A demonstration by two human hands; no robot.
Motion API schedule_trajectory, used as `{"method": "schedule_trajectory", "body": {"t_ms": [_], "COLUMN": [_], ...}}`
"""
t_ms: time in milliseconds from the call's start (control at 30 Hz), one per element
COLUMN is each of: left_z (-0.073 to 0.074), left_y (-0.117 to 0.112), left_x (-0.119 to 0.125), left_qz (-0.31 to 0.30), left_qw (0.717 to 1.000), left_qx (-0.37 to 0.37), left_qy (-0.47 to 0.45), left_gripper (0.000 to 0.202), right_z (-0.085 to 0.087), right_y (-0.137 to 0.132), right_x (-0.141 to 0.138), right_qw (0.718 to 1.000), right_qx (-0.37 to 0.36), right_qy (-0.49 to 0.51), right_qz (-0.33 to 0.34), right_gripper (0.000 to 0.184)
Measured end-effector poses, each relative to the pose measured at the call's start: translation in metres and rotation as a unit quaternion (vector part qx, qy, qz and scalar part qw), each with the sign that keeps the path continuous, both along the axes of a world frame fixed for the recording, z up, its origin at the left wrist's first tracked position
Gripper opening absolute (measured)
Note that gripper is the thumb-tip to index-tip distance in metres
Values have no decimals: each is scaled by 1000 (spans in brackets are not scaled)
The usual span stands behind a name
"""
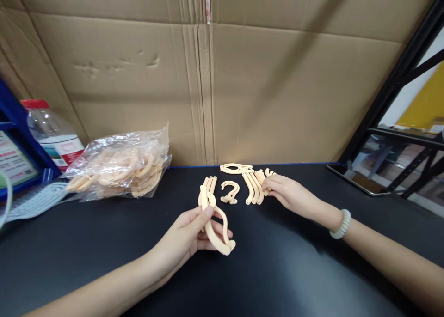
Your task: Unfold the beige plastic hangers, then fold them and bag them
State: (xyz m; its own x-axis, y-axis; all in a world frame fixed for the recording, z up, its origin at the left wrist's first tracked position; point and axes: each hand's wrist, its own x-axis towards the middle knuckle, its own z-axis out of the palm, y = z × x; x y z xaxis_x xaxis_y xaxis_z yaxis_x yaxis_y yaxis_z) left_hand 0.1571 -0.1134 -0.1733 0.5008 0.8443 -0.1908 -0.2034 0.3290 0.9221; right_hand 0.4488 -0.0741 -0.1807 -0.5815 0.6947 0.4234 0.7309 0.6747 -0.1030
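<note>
My left hand (199,229) is closed around a partly joined cream plastic folding hanger (217,238), made of curved parts, held tilted above the table. Further right, my right hand (282,190) reaches to the right end of a row of curved hanger arms (253,187), its fingers pinched on one of them; the fingertips are partly hidden. Between the hands lie hanger hooks (231,191), overlapping each other. Behind the left hand's piece, several straighter hanger arms (209,183) lie side by side. A folded hanger (236,168) rests at the back.
A clear plastic bag (121,164) full of cream hanger parts lies at the left. Beside it are a bottle with a red cap (52,132), a pale-blue brush-like item (38,201) and a blue holder (21,141). Cardboard (277,86) walls the back; a phone-like slab (359,179) lies right.
</note>
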Motion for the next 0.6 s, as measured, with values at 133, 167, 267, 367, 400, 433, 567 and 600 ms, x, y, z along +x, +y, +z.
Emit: {"method": "schedule_trajectory", "body": {"t_ms": [133, 167, 267, 367, 400, 433, 567, 600], "left_z": [0, 0, 0, 0, 0, 0, 0, 0], "left_y": [1, 1, 1, 1, 1, 1, 0, 0], "left_x": [0, 0, -1, -1, -1, 0, 0, 0], "left_qz": [-6, -8, -13, -12, -11, -10, -13, -15], "left_qw": [1000, 1000, 1000, 1000, 1000, 1000, 1000, 1000], "left_qx": [3, 3, 6, 4, 2, 1, 5, 6], "left_qy": [-1, -2, 0, 3, 2, 1, 0, 0], "left_gripper": [37, 36, 35, 36, 36, 37, 35, 34], "right_z": [1, 2, 5, 6, 6, 6, 5, 5], "right_y": [-3, -3, -6, -7, -8, -8, -8, -7], "right_x": [-1, -1, -3, -5, -5, -6, -5, -5], "right_qw": [1000, 1000, 999, 999, 999, 998, 999, 1000], "right_qx": [-18, -18, -20, -38, -44, -46, -25, -17], "right_qy": [2, -2, -19, -29, -30, -30, -21, -19], "right_qz": [-2, 3, 28, 21, 13, 5, 1, 8], "right_gripper": [21, 21, 22, 20, 18, 16, 14, 14]}}
